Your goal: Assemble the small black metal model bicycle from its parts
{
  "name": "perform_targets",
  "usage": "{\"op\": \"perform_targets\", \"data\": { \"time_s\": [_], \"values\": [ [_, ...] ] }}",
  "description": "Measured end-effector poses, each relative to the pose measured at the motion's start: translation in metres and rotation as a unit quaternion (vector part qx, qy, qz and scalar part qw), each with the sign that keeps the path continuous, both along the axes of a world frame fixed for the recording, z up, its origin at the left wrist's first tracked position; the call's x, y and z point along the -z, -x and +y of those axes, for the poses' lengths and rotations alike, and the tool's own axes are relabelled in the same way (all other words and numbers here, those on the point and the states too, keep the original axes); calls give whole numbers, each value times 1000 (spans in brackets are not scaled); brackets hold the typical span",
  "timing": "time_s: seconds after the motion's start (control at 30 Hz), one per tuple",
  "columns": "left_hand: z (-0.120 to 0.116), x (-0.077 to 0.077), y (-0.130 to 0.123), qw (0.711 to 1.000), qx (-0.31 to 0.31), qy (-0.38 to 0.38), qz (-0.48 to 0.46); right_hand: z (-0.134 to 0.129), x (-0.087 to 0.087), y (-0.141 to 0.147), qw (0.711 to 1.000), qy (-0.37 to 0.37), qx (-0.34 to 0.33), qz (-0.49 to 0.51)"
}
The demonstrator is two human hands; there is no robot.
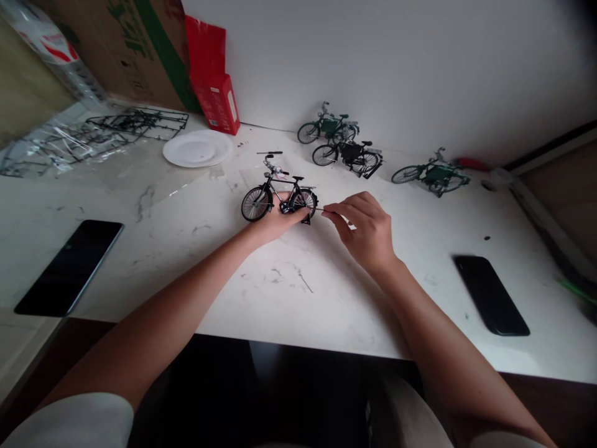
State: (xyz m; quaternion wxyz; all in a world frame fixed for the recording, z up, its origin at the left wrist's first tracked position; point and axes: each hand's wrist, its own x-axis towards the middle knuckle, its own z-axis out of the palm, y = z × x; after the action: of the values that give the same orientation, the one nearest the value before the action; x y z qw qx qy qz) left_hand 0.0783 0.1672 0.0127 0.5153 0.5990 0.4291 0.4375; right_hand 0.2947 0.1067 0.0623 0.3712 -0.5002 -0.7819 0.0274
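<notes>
A black model bicycle (283,182) stands upright near the middle of the white table, its front wheel to the left. My left hand (270,225) is closed around its lower part from behind and below, with the thumb by the rear wheel. Between the thumb and fingertips of my right hand (366,227) is a thin dark rod (319,210), pinched at one end. The rod's other end points left and meets the rear wheel in this view; whether it touches is too small to tell. A tiny thin part (306,283) lies on the tabletop nearer me.
Three more model bicycles, two (328,126) (347,155) side by side and one (431,174) farther right, stand along the wall. A white plate (176,157), red box (217,102) and plastic sprues (163,121) are at the back left. Phones lie left (74,267) and right (490,294).
</notes>
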Motion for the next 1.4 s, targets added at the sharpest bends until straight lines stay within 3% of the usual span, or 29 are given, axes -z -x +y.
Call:
{"op": "perform_targets", "data": {
  "time_s": [0.37, 0.6, 1.2, 1.4],
  "values": [
    [-6, -7, 1, 999, 2, -5, 53, -2, -2, 1, 997, -46, 6, -62],
    [-4, -7, -1, 999, -11, -9, 48, 0, -5, 1, 996, -73, 7, -46],
    [-4, -3, 1, 998, -29, 8, 55, 1, -3, -3, 997, -52, -17, -45],
    [-6, -8, 0, 999, 2, -6, 40, 1, -3, -2, 996, -63, -6, -69]
  ]
}}
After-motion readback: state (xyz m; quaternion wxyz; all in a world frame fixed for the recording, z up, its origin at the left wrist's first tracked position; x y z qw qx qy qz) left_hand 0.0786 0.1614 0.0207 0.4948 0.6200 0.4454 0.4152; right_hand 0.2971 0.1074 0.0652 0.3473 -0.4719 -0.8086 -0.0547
